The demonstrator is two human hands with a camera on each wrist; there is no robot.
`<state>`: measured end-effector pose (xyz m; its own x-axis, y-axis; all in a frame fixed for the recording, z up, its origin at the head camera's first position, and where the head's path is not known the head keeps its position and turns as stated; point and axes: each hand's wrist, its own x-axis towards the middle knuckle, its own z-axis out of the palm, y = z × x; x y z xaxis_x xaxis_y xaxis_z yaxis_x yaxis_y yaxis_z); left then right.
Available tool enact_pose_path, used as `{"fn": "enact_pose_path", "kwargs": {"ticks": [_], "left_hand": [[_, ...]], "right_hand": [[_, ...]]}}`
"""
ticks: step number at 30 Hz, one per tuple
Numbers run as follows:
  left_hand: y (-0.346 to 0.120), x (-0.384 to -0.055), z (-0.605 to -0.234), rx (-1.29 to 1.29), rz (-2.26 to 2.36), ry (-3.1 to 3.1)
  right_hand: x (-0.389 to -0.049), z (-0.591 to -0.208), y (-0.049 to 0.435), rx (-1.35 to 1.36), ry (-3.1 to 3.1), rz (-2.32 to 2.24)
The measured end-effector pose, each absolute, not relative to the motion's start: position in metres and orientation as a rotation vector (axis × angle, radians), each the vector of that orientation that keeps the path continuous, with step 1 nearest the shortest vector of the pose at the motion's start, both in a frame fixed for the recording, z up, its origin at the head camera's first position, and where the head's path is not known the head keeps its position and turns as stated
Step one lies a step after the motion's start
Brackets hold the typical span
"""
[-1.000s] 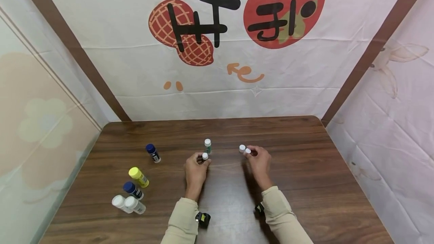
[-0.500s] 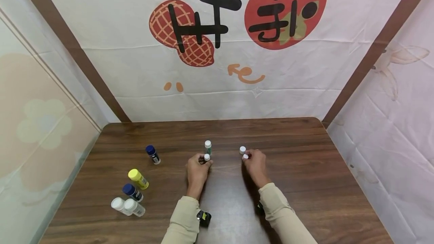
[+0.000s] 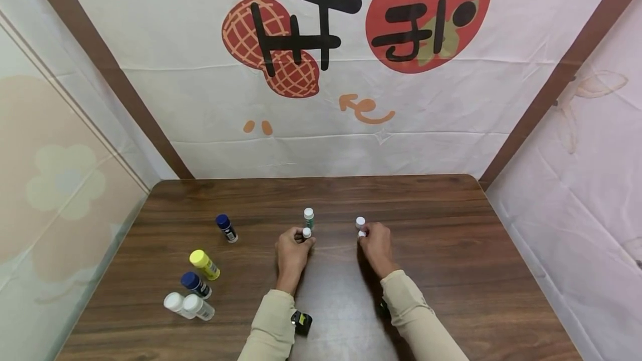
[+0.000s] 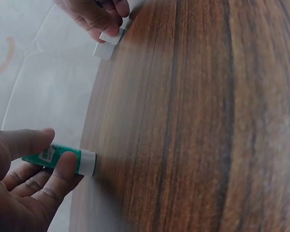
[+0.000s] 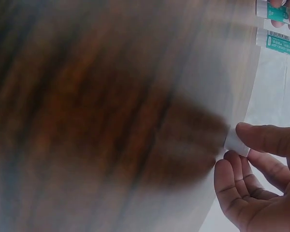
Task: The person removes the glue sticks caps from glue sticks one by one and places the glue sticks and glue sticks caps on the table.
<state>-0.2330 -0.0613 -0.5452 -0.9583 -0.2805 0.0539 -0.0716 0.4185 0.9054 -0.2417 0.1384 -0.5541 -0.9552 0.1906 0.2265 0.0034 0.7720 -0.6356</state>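
Note:
My left hand holds a green-labelled glue stick between thumb and fingers. It stands upright, its white base at the tabletop. Just behind it is a second green glue stick, also upright. To the right, my right hand pinches a small white cap between thumb and fingertips, down at the table. Another white cap sits right behind that one. Fingers partly cover the held cap in the head view.
On the left of the wooden table stand a blue-capped glue stick, a yellow one, another blue-capped one and two white ones, one of them nearer. A printed cloth wall rises behind the table.
My right hand has moved slightly left and toward me, bringing its cap down to the table in front of the other cap. My left hand has barely shifted, still holding the glue stick.

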Motion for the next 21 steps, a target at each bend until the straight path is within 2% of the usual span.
{"fn": "enact_pose_path", "kwargs": {"ticks": [21], "left_hand": [[-0.062, -0.233, -0.548, 0.266, -1.57, -2.484]], "right_hand": [[-0.244, -0.544, 0.135, -0.103, -2.825, 0.735]]}}
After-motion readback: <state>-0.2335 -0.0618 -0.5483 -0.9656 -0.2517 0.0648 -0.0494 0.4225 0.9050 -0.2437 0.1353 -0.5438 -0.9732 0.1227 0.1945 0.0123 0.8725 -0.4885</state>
